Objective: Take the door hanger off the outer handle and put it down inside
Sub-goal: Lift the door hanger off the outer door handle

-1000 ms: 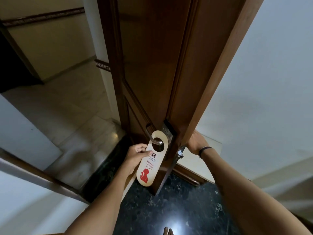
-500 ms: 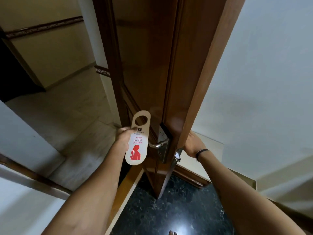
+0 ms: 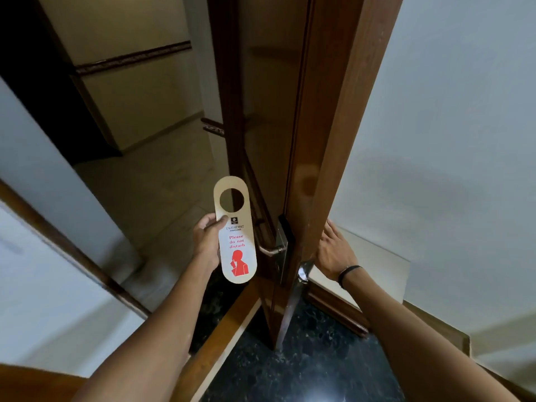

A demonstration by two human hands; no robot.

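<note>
Holding now: the left hand [image 3: 208,242] pinches the door hanger [image 3: 235,231] along its left edge, thumb on the printed face just under the round hole, fingers hidden behind the card
Left hand state: closed on the hanger in a light pinch, arm stretched out through the doorway
Hanger position: upright in the air, hole end up, just left of the outer handle [image 3: 271,250] and clear of it, not touching the door [image 3: 293,111]
Hanger feel, judged: thin flat card, very light, fairly stiff yet easy to crease, smooth-faced so it may slide in a loose pinch
Where to grip, judged: the solid middle below the hole; the narrow ring around the hole looks weakest
Right hand [image 3: 333,252] state: fingers spread flat against the inner side of the door at its edge, nothing gripped; a dark band sits on the wrist
Task stage, judged: hanger is off the handle; carrying it inside and setting it down remains
Beyond: a pale corridor floor [image 3: 150,184] past the threshold
</note>
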